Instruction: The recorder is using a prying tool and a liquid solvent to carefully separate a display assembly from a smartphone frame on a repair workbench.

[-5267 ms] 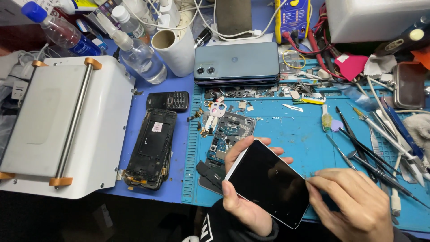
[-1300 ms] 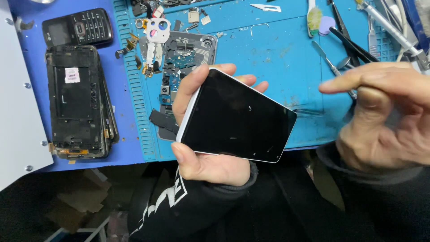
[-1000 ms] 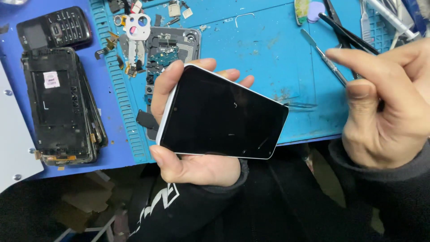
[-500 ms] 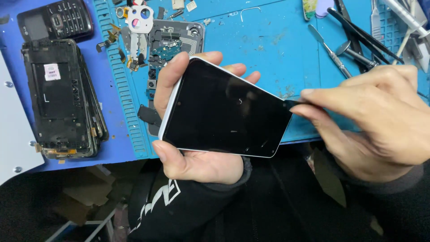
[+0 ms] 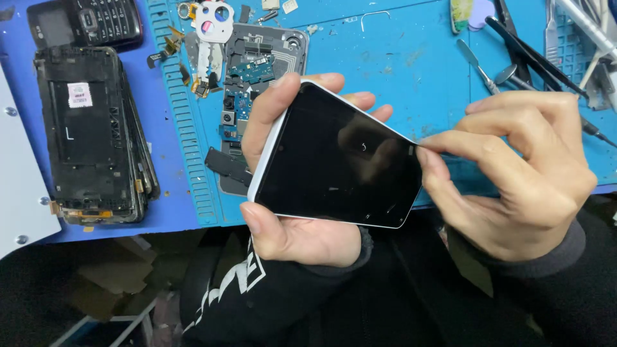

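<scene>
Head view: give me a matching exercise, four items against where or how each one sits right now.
Things:
1. smartphone
2. keypad phone
3. stack of dismantled phone frames
4. right hand

Places or states:
A. top left corner of the mat
B. pinching the phone's right corner
C. gripped in the left hand, dark screen up
D. lying left of the ridged mat edge, below the keypad phone

Pairs: 1-C, 2-A, 3-D, 4-B

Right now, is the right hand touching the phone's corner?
Touching: in the head view, the right hand pinches its fingertips against the top right corner of the phone.
</scene>
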